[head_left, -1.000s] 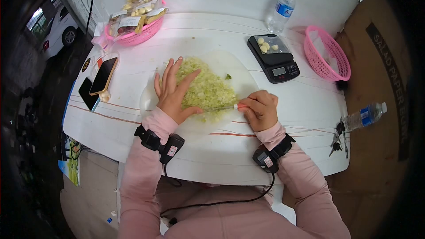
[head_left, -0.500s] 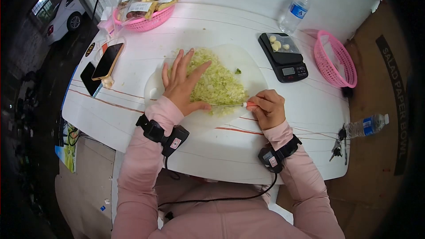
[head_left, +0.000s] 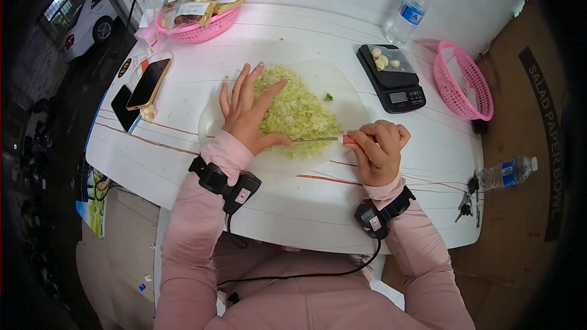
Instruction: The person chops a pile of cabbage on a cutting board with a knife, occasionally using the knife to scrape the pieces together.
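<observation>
A mound of finely chopped pale green cabbage [head_left: 299,107] is spread over a translucent white cutting board [head_left: 345,82]. My right hand [head_left: 380,150] grips the red handle of a knife [head_left: 321,140], fingers wrapped around it. The thin blade lies sideways along the near part of the mound and points left. My left hand [head_left: 249,113] rests with fingers spread along the left side of the cabbage. Its thumb reaches right to the blade's far end. One darker green scrap [head_left: 329,97] sits apart on the board, right of the pile.
Behind the board, a black scale [head_left: 394,85] carries a bag of peeled garlic cloves [head_left: 384,60]. Pink baskets [head_left: 205,32] stand at the back left and right. Two phones [head_left: 148,84] lie at left. Water bottles [head_left: 411,18] and keys [head_left: 466,201] are on the right side.
My right hand has shifted slightly right and up with the knife, its fingers changing position on the handle. My left hand has moved a little left and up, still spread.
</observation>
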`<move>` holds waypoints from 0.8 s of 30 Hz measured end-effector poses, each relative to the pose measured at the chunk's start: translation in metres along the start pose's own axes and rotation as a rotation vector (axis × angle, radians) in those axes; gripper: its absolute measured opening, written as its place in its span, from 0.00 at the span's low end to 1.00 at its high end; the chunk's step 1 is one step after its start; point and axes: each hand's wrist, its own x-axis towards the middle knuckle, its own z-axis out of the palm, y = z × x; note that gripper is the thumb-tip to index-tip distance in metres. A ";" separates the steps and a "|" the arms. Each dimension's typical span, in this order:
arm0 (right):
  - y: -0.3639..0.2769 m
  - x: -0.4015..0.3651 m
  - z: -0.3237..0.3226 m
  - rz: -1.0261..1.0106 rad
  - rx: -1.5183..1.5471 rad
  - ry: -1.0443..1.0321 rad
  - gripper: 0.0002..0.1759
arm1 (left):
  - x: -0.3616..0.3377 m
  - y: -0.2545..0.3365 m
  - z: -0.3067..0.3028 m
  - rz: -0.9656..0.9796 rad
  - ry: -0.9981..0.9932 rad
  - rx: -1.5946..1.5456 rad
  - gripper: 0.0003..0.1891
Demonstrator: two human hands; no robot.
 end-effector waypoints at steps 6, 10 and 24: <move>0.009 -0.011 0.010 0.078 -0.031 -0.109 0.10 | 0.000 0.006 0.007 -0.097 -0.023 0.044 0.57; 0.021 -0.022 0.023 0.244 0.124 -0.171 0.09 | 0.001 0.006 0.009 -0.107 0.011 0.030 0.56; -0.004 -0.006 0.001 0.005 -0.046 -0.040 0.10 | -0.001 0.005 0.002 -0.071 -0.060 -0.034 0.58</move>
